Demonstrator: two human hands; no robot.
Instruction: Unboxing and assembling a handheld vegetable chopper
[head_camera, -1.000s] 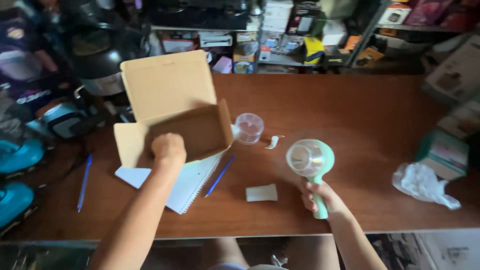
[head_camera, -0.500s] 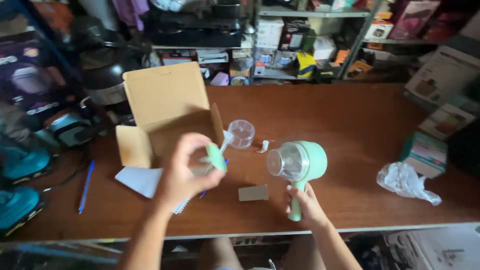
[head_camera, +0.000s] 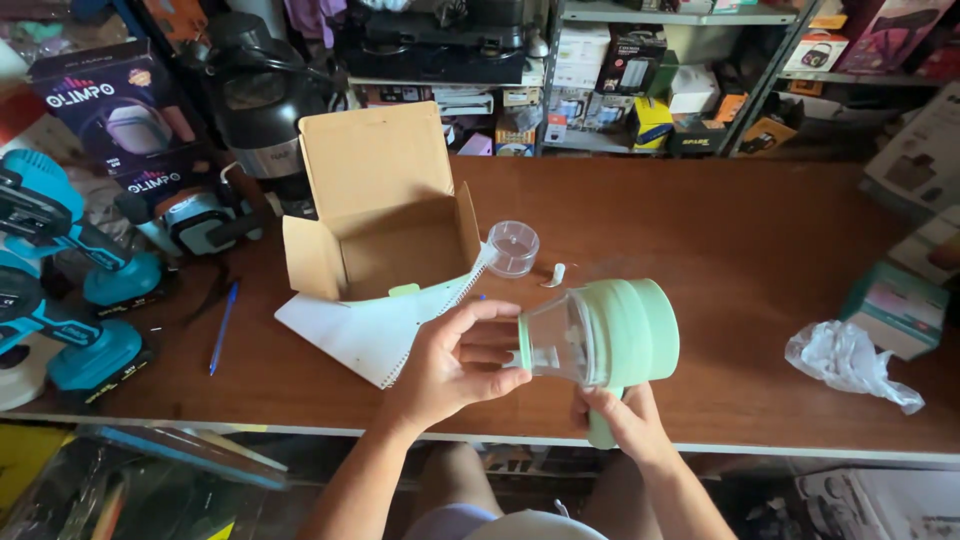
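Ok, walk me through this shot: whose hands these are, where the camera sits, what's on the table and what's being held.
There is no machine here: both hands belong to one person wearing a camera on the head, so you look down as they do. The right hand grips the handle of a pale green handheld gadget. The left hand has its fingers on the clear plastic cup at the gadget's front. On the brown table lie an open cardboard box, a spiral notebook partly under it, a small clear lid, a blue pen and crumpled plastic wrap. Shelves of boxed goods stand behind.
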